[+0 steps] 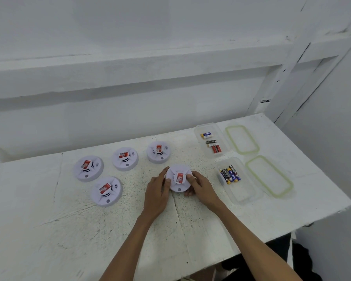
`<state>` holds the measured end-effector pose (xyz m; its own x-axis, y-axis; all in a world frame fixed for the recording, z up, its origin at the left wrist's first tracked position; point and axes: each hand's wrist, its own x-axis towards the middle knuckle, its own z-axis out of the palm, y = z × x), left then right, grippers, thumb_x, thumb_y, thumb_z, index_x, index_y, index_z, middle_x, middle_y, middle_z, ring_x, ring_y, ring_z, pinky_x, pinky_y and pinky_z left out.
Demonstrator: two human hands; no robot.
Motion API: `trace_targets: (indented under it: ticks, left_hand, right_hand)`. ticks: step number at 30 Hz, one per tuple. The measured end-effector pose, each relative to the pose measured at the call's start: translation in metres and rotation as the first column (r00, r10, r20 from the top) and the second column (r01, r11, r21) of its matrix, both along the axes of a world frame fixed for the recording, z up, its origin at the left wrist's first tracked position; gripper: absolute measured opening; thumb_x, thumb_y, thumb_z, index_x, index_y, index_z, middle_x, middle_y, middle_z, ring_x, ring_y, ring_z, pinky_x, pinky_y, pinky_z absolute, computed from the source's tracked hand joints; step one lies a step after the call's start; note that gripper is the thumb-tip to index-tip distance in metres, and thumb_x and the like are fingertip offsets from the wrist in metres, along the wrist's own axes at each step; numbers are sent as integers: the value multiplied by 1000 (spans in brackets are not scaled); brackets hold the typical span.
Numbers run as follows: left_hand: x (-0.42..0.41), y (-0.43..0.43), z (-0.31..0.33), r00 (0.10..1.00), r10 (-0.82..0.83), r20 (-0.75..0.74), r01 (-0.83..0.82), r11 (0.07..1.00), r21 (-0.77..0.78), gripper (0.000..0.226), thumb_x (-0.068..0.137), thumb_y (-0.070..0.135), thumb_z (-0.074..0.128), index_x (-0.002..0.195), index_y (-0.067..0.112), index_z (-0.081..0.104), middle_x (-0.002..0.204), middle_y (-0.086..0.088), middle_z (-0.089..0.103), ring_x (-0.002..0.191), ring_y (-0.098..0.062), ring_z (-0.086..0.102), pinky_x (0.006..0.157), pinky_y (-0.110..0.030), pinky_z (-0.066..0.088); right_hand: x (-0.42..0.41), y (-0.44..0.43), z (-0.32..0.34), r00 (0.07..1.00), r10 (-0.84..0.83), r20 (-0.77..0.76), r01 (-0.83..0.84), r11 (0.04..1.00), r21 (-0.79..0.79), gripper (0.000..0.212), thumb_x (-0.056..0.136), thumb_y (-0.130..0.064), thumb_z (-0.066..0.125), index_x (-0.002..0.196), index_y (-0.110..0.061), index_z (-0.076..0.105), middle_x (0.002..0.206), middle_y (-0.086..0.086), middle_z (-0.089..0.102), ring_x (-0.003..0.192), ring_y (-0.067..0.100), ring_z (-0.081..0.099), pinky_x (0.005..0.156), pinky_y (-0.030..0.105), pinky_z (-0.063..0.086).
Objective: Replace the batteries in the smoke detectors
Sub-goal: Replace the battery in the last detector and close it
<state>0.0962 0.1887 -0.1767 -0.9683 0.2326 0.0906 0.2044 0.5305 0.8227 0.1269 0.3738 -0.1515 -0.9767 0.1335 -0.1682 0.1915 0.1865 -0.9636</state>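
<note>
A round white smoke detector [178, 178] with a red label sits at the middle of the white table [49, 230]. My left hand [157, 192] grips its left side and my right hand [199, 186] grips its right side, a thumb on the label. Several more detectors with red labels lie face up to the left: one at the far left [88, 168], one nearer me [106, 191], one behind [125, 158], one at the back [158, 152]. Two clear tubs hold batteries: the far tub [210, 139] and the near tub [238, 180].
Two clear lids with green seals lie right of the tubs, the far lid [242, 139] and the near lid [268, 176]. The table's right edge drops off beyond them. A white wall with ledges stands behind the table.
</note>
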Motion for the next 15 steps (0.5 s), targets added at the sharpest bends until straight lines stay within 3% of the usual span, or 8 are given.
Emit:
trace_targets:
  ticks: [15]
  left_hand:
    - [1, 0, 0, 1000, 4, -7, -4, 1000, 0, 49, 105, 47, 35, 152, 37, 40, 133, 16, 62, 111, -5, 53, 93, -32, 47]
  right_hand:
    - [0, 1, -2, 1000, 1, -10, -1, 1000, 14, 29, 103, -39, 49, 111, -17, 65, 81, 12, 74, 66, 27, 72, 66, 31, 59]
